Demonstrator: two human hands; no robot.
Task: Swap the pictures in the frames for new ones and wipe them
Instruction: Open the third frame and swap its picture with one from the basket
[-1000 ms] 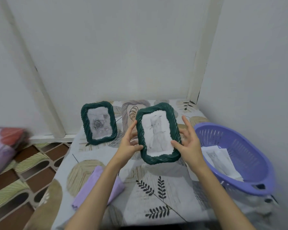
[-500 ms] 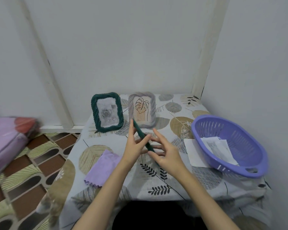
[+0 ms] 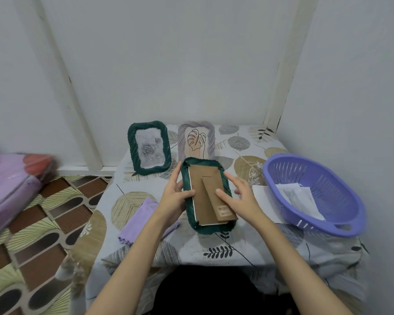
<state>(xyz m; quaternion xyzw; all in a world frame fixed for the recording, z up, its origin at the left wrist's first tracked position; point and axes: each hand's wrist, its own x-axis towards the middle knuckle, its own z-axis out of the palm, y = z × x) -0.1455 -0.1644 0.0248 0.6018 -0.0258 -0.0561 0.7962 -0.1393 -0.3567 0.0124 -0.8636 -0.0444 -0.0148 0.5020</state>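
left hand (image 3: 174,196) curled round the left edge of the dark green frame (image 3: 206,228), thumb lying over the rim onto the cardboard, so clamped on it, probably to keep it from sliding. right hand (image 3: 241,198) spread and relaxed, fingers straight, thumb tip resting on the fold-out stand (image 3: 216,201), gripping nothing. looks like lining up to pry the brown backing board (image 3: 203,189) out, judging by the task.

frame itself lying face down, flat or nearly flat on the leaf-print tablecloth (image 3: 237,244), back up so the board is reachable. makes sense for getting the old picture out.

outward from there: purple cloth (image 3: 146,214) at 9 o'clock of the frame, just beside the left wrist, handy for wiping later. at 11 o'clock the other green frame (image 3: 148,147) upright with a rose picture, at 12 o'clock the grey frame (image 3: 196,140) with a leaf drawing, also upright. at 3 o'clock the purple basket (image 3: 341,214) with loose prints (image 3: 303,198) inside, presumably the replacements, within easy reach of the right hand.
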